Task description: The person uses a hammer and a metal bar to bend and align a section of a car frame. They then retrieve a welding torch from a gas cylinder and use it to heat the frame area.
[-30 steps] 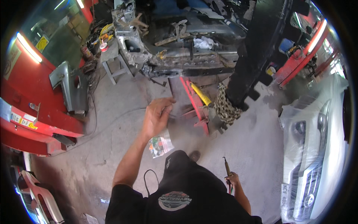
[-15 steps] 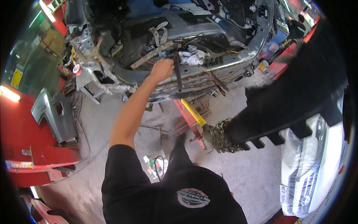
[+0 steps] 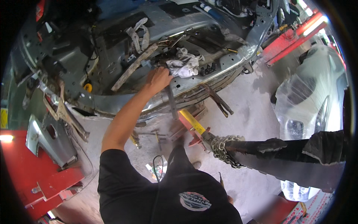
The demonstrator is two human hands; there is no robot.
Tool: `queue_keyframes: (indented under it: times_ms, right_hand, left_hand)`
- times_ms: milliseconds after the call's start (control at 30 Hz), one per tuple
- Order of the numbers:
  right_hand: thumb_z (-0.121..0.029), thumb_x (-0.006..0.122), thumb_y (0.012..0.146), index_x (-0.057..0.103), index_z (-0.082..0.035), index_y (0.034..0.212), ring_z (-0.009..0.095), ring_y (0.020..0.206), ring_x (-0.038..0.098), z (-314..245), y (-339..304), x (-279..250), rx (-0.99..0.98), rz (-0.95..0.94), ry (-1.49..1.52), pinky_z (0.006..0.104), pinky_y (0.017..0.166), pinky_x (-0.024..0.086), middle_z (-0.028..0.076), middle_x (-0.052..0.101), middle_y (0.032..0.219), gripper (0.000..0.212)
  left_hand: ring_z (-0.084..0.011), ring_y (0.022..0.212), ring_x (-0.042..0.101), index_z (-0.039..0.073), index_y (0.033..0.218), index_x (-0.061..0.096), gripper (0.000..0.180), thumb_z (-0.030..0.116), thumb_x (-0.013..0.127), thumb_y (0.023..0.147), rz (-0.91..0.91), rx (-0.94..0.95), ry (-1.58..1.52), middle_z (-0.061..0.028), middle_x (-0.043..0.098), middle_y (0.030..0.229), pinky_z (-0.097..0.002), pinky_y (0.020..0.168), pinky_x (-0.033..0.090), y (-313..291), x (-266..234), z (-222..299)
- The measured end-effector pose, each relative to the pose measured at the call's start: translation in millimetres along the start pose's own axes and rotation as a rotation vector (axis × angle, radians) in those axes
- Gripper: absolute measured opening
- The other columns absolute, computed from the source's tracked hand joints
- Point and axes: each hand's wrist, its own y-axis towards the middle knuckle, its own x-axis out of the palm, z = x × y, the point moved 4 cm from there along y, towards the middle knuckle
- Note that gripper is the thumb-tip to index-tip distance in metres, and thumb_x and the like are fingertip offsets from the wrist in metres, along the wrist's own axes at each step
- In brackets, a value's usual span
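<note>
My left hand (image 3: pixel 158 79) is closed, reaching over the near edge of a stripped grey car body (image 3: pixel 119 100). A dark flat metal bar (image 3: pixel 172 101) runs down from its fingers past that edge; the fingers seem wrapped round the bar's upper part, though the exact grip is partly hidden. Just right of the hand lies a crumpled white cloth (image 3: pixel 185 63). On its left a long worn strip (image 3: pixel 134 68) rests slantwise on the panel, with another grey rag (image 3: pixel 140 35) farther back. My right hand does not show.
A red and yellow pulling post (image 3: pixel 192 121) with a chain (image 3: pixel 225 148) and dark beam (image 3: pixel 283 149) stands to the right. A rusty clamp (image 3: pixel 218 99) juts from the body edge. A grey fender panel (image 3: pixel 54 140) is at left, a plastic-wrapped car (image 3: pixel 305 93) at right.
The view has shifted and turned, bringing the car body closer. My left hand stays at the bar beside the cloth. The bar's lower end now reaches farther beyond the body edge.
</note>
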Motion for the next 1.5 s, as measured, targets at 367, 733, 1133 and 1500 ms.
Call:
queue_keyframes:
  times_ms: [367, 733, 1133, 1500]
  right_hand:
    - [0.007, 0.058, 0.076, 0.057, 0.009, 0.124, 0.015, 0.057, 0.061, -45.2, -17.7, 0.5, -0.017, -0.016, 0.241, 0.0293, 0.048, 0.048, 0.011, 0.067, 0.077, 0.049]
    - [0.001, 0.056, 0.078, 0.061, 0.007, 0.124, 0.017, 0.059, 0.064, 35.5, 15.7, 32.9, -0.188, 0.026, 0.076, 0.0323, 0.050, 0.048, 0.015, 0.068, 0.075, 0.046]
    - [-0.003, 0.055, 0.080, 0.063, 0.003, 0.122, 0.016, 0.060, 0.064, 8.1, 38.6, 22.9, -0.193, 0.013, 0.150, 0.0337, 0.053, 0.050, 0.014, 0.069, 0.075, 0.043]
    - [0.000, 0.056, 0.082, 0.064, -0.001, 0.121, 0.011, 0.053, 0.058, -80.3, -25.8, 7.9, 0.101, -0.008, 0.183, 0.0276, 0.044, 0.043, 0.005, 0.065, 0.068, 0.040]
  left_hand:
    - [-0.0300, 0.091, 0.069, 0.003, 0.103, 0.069, 0.038, 0.012, 0.078, 0.067, 0.281, -0.043, -0.554, -0.0178, 0.071, 0.095, -0.0403, 0.082, 0.053, 130.3, 118.0, -47.6]
    - [-0.0140, 0.079, 0.066, 0.001, 0.100, 0.068, 0.025, 0.000, 0.077, 0.077, 0.599, 0.112, -1.394, -0.0064, 0.072, 0.090, -0.0287, 0.074, 0.053, 104.8, -139.8, -60.9]
    - [-0.0205, 0.091, 0.070, 0.002, 0.104, 0.064, 0.025, -0.003, 0.072, 0.081, 0.698, 0.132, -1.601, -0.0112, 0.071, 0.103, -0.0337, 0.079, 0.056, 78.2, -198.1, -50.4]
    - [-0.0414, 0.111, 0.060, 0.001, 0.113, 0.061, 0.037, 0.015, 0.064, 0.079, 0.125, 0.077, 0.048, -0.0239, 0.063, 0.114, -0.0469, 0.098, 0.047, 136.0, 18.9, -3.0]
